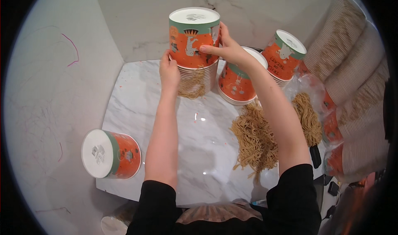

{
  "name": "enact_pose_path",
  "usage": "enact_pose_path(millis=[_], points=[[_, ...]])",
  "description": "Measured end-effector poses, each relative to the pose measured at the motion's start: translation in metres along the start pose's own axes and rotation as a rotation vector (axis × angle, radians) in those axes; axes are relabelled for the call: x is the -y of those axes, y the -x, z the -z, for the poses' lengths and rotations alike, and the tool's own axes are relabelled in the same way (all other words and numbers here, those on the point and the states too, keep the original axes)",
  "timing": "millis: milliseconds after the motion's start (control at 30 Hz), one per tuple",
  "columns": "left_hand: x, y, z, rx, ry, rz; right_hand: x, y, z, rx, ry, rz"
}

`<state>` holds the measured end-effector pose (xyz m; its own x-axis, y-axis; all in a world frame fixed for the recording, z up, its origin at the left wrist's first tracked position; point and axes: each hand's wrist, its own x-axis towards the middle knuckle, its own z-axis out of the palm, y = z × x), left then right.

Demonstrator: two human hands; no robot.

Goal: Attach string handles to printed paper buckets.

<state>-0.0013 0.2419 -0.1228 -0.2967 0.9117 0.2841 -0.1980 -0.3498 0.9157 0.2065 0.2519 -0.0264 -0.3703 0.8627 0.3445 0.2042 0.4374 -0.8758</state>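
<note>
both hands are up at a stack of upside-down orange paper cups (194, 40) standing near the back edge of the white marble table (137, 110), close to the wall. the right hand (226, 48) is curled around the right side of the top cup, thumb pressed flat on its printed face and fingers wrapped behind it, so it has a firm hold. the left hand (169, 71) sits lower on the left side of the stack, fingers closed against the ribbed rims, where a tuft of tan string (192, 86) hangs out from between the cups. just right of the stack stands a second inverted cup stack (238, 81), and a third (286, 59) leans beyond it. a loose heap of tan string (255, 137) lies on the table under the right forearm. a single cup (110, 153) rests on its side at the table's front left corner. long nested rows of cups in clear wrap (352, 77) fill the right edge
</note>
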Motion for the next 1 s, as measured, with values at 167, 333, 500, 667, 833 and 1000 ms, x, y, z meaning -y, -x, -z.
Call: enact_pose_path(millis=[167,333,500,667,833,1000], points=[[-0.028,0.011,0.002,-0.070,0.048,0.063,0.009,0.019,0.024,-0.093,0.435,-0.014],[-0.066,0.022,0.022,-0.233,0.131,0.184,0.029,0.099,0.045,-0.151,0.557,-0.018],[-0.131,0.084,-0.027,-0.011,0.323,0.171,-0.003,0.138,0.056,-0.306,0.793,0.020],[-0.089,0.088,-0.006,-0.294,0.258,0.146,-0.009,0.141,0.053,-0.408,0.644,0.031],[-0.042,0.120,-0.026,-0.395,-0.171,-0.358,-0.010,0.145,0.051,-0.493,0.620,0.085],[-0.005,0.156,-0.072,0.245,-0.349,-0.386,0.002,0.151,0.065,-0.527,0.637,0.163]])
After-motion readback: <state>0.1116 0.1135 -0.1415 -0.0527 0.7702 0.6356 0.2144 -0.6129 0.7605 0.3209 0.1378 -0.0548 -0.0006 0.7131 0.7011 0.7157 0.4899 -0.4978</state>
